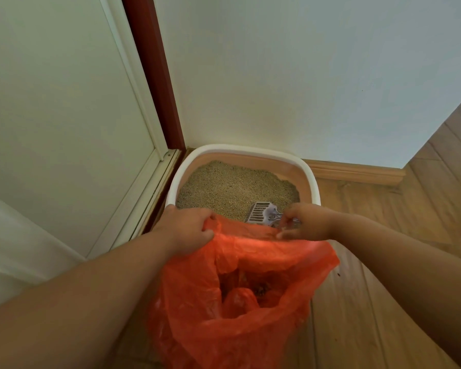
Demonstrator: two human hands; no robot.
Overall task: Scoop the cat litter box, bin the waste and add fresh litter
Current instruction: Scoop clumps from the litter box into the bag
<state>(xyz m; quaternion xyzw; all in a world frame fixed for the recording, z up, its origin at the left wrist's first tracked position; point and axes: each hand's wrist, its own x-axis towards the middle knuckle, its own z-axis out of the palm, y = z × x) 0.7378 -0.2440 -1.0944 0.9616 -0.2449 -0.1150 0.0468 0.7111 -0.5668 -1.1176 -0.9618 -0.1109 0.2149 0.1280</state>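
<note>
A pink litter box with a white rim (240,149) stands in the corner, filled with tan litter (232,187). A grey slotted scoop (261,213) lies in the litter at the box's near right. In front of the box an orange plastic bag (250,275) is held wide, with dark clumps at its bottom. My left hand (189,227) grips the bag's left rim. My right hand (306,222) pinches the bag's right rim, its fingers close to the scoop's handle. Whether they touch the handle cannot be told.
A white door with a red-brown frame (155,75) stands left of the box. A white wall (304,75) rises behind it, with a wooden skirting board (357,173) at its foot. Wooden floor (397,249) extends to the right.
</note>
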